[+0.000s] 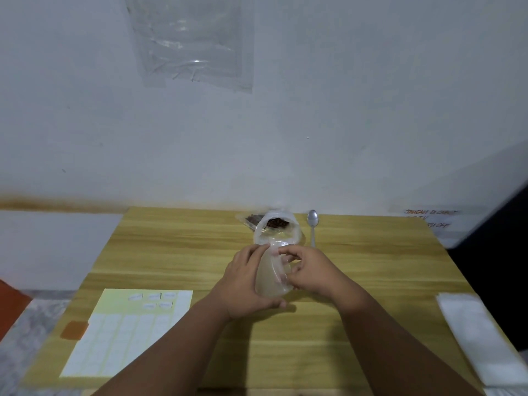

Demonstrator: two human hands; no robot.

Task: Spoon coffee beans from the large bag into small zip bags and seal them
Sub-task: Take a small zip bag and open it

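Both hands hold a small clear zip bag (273, 278) above the middle of the wooden table (177, 252). My left hand (247, 284) cups its left side and bottom. At the bag's upper right edge, the fingers of my right hand (307, 270) pinch the plastic. The small bag looks empty. Just behind it stands the large clear bag (278, 228), its mouth open and dark coffee beans (276, 223) showing inside. A metal spoon (312, 224) lies flat on the table to the right of the large bag, untouched.
A sheet of white sticker labels (120, 335) lies at the front left, with an orange tape patch (73, 330) on the table beside it. A stack of white flat bags (483, 338) rests at the right edge. The wall rises directly behind the table.
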